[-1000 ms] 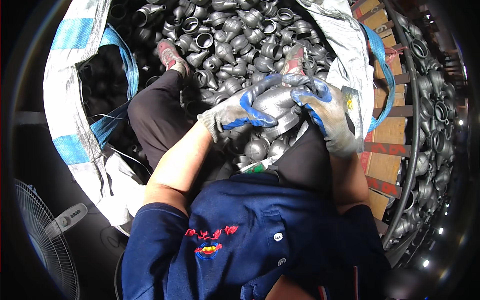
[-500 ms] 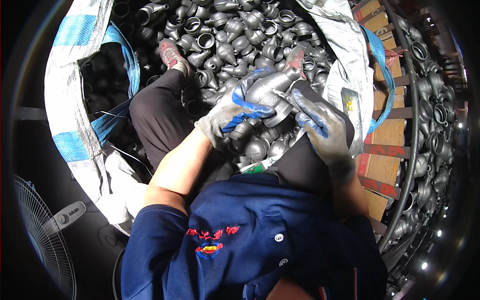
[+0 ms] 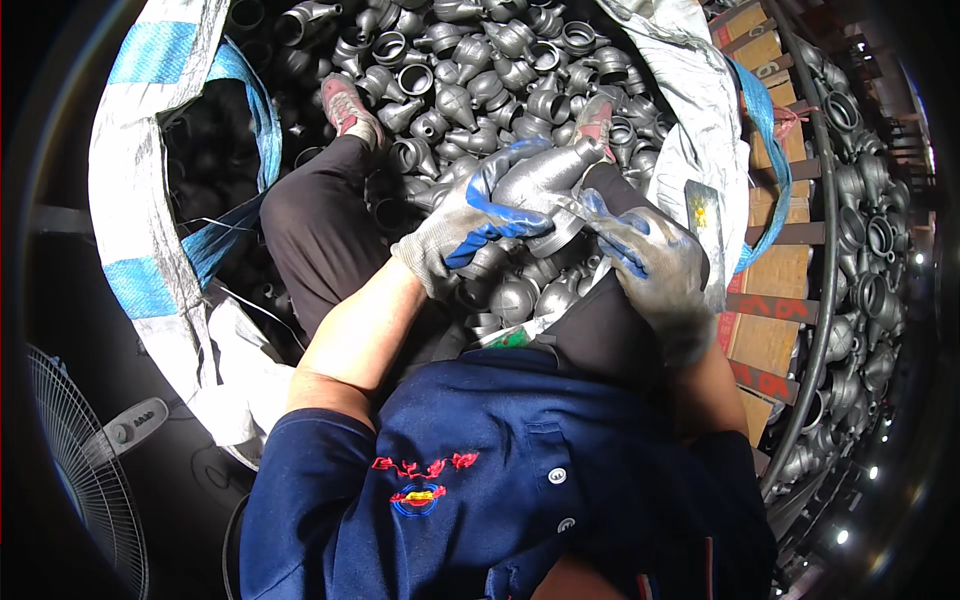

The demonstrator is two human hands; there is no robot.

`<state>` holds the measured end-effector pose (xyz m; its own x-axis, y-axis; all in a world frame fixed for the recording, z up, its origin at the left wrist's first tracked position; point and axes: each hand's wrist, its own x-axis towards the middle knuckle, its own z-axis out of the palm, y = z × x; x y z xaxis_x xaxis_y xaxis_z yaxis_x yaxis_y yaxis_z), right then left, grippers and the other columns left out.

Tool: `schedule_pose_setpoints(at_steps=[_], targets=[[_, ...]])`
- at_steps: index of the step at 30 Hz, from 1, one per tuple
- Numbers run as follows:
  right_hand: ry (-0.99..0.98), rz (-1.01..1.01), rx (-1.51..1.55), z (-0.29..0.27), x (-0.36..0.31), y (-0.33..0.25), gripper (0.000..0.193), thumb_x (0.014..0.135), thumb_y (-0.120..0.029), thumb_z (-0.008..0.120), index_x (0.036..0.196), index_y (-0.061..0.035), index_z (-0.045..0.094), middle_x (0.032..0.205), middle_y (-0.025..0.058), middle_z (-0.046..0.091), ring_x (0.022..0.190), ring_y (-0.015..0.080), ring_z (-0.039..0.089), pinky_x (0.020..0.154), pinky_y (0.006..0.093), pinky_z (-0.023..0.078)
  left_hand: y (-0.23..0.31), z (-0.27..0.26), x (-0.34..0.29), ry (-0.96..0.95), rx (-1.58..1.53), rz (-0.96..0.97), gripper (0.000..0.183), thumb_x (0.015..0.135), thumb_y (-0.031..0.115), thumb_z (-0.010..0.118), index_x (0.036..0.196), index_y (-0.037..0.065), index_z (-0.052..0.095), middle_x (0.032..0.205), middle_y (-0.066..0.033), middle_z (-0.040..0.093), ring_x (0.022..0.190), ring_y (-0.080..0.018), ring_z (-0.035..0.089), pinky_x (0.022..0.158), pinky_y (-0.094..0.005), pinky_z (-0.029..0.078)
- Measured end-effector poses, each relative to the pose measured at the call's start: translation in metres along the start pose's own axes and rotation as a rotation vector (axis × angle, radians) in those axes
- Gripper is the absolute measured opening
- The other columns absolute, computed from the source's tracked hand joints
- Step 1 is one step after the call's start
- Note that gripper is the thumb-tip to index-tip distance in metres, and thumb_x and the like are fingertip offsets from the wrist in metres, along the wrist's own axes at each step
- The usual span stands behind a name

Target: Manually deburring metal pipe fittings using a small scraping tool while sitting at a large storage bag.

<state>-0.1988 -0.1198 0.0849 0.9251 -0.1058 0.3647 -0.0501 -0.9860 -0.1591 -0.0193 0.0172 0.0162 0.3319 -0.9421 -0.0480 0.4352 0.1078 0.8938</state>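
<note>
– Left hand [image 3: 468, 218]?
– Gripping a grey bulb-shaped part [image 3: 538, 188], neck tilted up and to the right, over loose grey parts [image 3: 515, 298].
– Right hand [image 3: 645, 250]?
– Half-curled at the wide end; can't tell whether holding anything.

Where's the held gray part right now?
Head view, upper half, just right of center: the part is in the left hand, with the right hand close on its right.
</note>
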Motion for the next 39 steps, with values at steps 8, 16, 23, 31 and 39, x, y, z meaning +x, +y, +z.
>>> schedule_pose_setpoints(at_steps=[8,16,23,31,39], targets=[[-0.197,0.190,0.120,-0.016,0.007,0.002,0.026,0.075,-0.007,0.068,0.101,-0.0110,0.068,0.083,0.0123,0.062,0.074,0.0309,0.062,0.065,0.0369,0.050,-0.003,-0.001,0.003,-0.023,0.102,0.046,0.082,0.066,0.010,0.079,0.136,0.004,0.037,0.132,-0.0079,0.046,0.120,-0.0164,0.044,0.102,-0.0307,0.036],[-0.181,0.270,0.275,-0.005,0.002,0.008,0.027,0.077,-0.004,0.065,0.104,-0.0059,0.067,0.087,0.0114,0.065,0.074,0.0268,0.063,0.067,0.0332,0.050,-0.006,-0.001,0.005,-0.015,0.064,0.068,0.083,0.067,0.011,0.081,0.135,-0.001,0.035,0.127,-0.0106,0.049,0.114,-0.0165,0.049,0.097,-0.0298,0.043],[-0.137,0.256,0.383,0.000,-0.002,0.015,0.026,0.075,-0.012,0.068,0.101,-0.0112,0.067,0.078,0.0126,0.061,0.068,0.0314,0.061,0.061,0.0378,0.050,-0.004,-0.001,0.005,-0.035,0.050,0.046,0.082,0.067,0.010,0.081,0.135,0.000,0.036,0.127,-0.0098,0.050,0.115,-0.0167,0.049,0.097,-0.0291,0.042],[-0.093,0.223,0.248,0.000,-0.001,0.003,0.026,0.076,-0.011,0.067,0.101,-0.0129,0.067,0.080,0.0104,0.061,0.068,0.0305,0.061,0.060,0.0374,0.050,-0.008,-0.002,0.003,-0.006,0.065,0.062,0.080,0.068,0.011,0.080,0.135,0.001,0.037,0.127,-0.0089,0.049,0.115,-0.0150,0.047,0.097,-0.0284,0.042],[-0.084,0.210,0.329,0.000,-0.004,0.007,0.025,0.075,-0.010,0.067,0.100,-0.0112,0.067,0.079,0.0111,0.062,0.068,0.0311,0.061,0.061,0.0380,0.050,-0.019,-0.012,0.010,-0.005,0.061,0.076,0.081,0.068,0.015,0.080,0.135,0.003,0.037,0.128,-0.0104,0.049,0.115,-0.0165,0.048,0.098,-0.0289,0.041]])
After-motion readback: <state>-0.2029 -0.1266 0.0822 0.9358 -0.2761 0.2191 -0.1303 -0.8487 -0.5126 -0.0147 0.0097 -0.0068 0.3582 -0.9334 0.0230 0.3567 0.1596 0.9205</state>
